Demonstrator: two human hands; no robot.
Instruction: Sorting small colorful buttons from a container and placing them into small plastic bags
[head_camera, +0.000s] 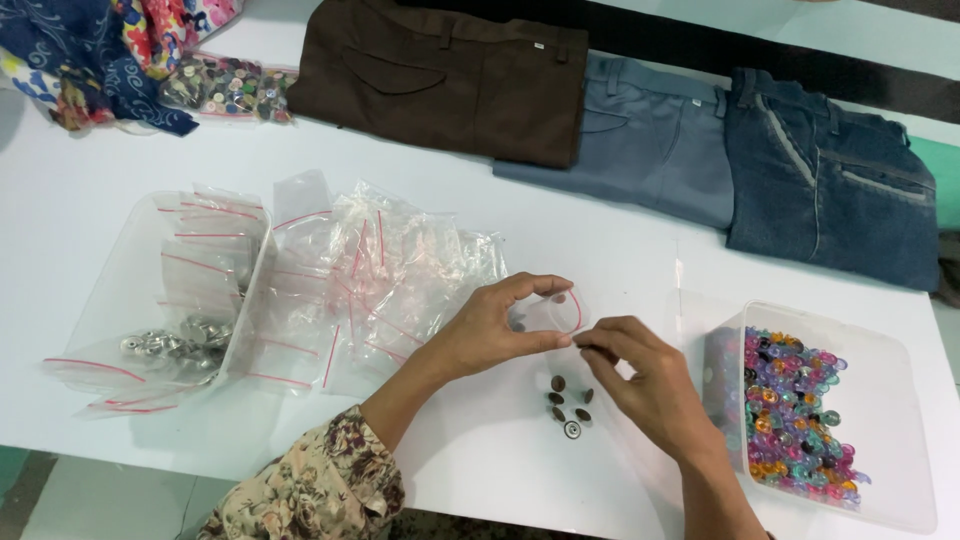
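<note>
Both grips pinch my small clear red-striped zip bag (548, 312): left hand (490, 330) spreading its mouth, right hand (640, 375) feeding dark metal buttons (568, 400) from below, best singly.

I work at a white surface (90, 180) under even, soft light. Beyond its far edge runs a dark band (700, 45), then a paler strip. Near my left, greyish floor (90, 505) shows below the edge.

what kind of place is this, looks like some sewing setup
Probably a small garment or tailoring workroom: folded trousers lie along a white table, with a clear tub of coloured buttons and a heap of small zip bags.
</note>
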